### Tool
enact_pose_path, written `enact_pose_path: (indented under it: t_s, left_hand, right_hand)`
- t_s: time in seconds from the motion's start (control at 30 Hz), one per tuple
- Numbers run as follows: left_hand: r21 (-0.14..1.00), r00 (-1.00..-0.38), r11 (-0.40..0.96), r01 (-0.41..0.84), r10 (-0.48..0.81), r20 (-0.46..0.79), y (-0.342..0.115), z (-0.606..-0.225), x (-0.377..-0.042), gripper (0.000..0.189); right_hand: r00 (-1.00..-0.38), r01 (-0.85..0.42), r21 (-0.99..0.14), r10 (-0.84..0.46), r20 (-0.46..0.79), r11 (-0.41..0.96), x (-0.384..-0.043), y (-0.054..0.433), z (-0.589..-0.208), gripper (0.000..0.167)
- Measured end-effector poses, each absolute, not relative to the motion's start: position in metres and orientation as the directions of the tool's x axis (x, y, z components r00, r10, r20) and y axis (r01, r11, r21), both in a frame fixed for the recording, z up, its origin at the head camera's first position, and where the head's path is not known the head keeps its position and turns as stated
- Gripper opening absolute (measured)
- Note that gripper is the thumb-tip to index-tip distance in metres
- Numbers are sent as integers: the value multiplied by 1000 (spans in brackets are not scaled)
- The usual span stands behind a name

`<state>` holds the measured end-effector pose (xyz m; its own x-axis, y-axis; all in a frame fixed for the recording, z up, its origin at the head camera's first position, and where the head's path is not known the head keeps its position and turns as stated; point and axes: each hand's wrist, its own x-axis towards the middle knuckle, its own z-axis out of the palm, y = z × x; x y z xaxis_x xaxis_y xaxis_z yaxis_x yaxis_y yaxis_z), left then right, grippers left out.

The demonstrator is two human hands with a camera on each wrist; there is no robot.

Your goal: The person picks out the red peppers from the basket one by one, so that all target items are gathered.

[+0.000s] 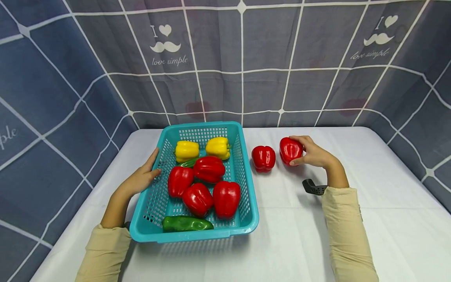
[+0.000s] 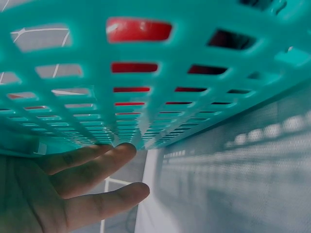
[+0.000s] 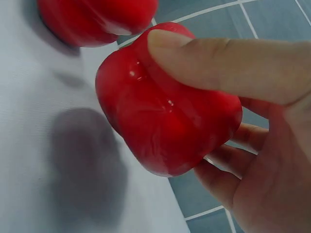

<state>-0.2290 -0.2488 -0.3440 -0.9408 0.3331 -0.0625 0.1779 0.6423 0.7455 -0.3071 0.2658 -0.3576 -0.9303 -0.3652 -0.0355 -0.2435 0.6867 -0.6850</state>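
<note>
My left hand holds the left rim of a turquoise plastic basket, thumb over the rim. In the left wrist view its fingers stretch along the outside of the slotted wall. Between thumb and fingers, my right hand grips a glossy red bell pepper, whose shadow lies apart from it on the cloth. Another red bell pepper rests just left of it. Inside the basket are several red bell peppers, two yellow bell peppers and a long green pepper; something green is partly hidden.
A white cloth covers the table. Dark grey checked curtains with white lines rise behind it and at both sides. A black strap piece sticks out from the right wrist.
</note>
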Motion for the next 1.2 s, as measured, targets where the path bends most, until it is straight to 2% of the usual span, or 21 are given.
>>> enact_pose_path:
  t_s: [0.93,1.2]
  left_hand:
    - [758,-941,629,173,333,-62,-249,-342,-230,70]
    - [749,-941,640,175,331,-63,-249,-343,-230,70]
  right_hand:
    - [-919,-169,-681,-363,-152,713,-309,271,-364,91]
    - [-923,-156,-658,-346,-169,736,-306,275,-359,87]
